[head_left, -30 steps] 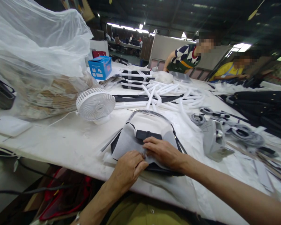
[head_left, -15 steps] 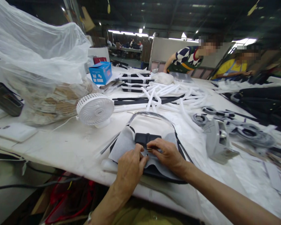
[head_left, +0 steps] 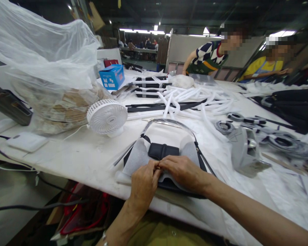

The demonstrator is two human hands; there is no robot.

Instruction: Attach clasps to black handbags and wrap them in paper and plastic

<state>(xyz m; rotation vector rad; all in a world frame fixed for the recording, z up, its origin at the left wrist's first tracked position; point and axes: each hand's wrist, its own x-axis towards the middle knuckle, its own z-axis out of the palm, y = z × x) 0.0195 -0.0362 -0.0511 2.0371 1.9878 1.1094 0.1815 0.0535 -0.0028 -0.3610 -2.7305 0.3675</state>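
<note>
A black handbag (head_left: 166, 183) lies on the white table in front of me, with white tissue-like sheet (head_left: 137, 156) spread over it. Its strap (head_left: 174, 123), wrapped in clear film, arches away from me. A black flap (head_left: 164, 151) with a raised band across its middle shows just beyond my fingers. My left hand (head_left: 145, 181) and my right hand (head_left: 183, 174) meet at the flap's near edge, fingertips pinched together. Between them is something small, perhaps metal, mostly covered by the fingers; I cannot make out what it is.
A white fan (head_left: 107, 118) stands left of the bag, near a blue box (head_left: 112, 77) and a large plastic sack (head_left: 59, 109). White foam tubes (head_left: 190, 97) lie beyond. A tape dispenser (head_left: 247, 150) and coiled straps (head_left: 279, 141) sit right. Two people are across the table.
My right hand has come down and left, closing against my left fingertips. The small gold-coloured piece seen in its fingers is now mostly covered. The view has shifted slightly.
</note>
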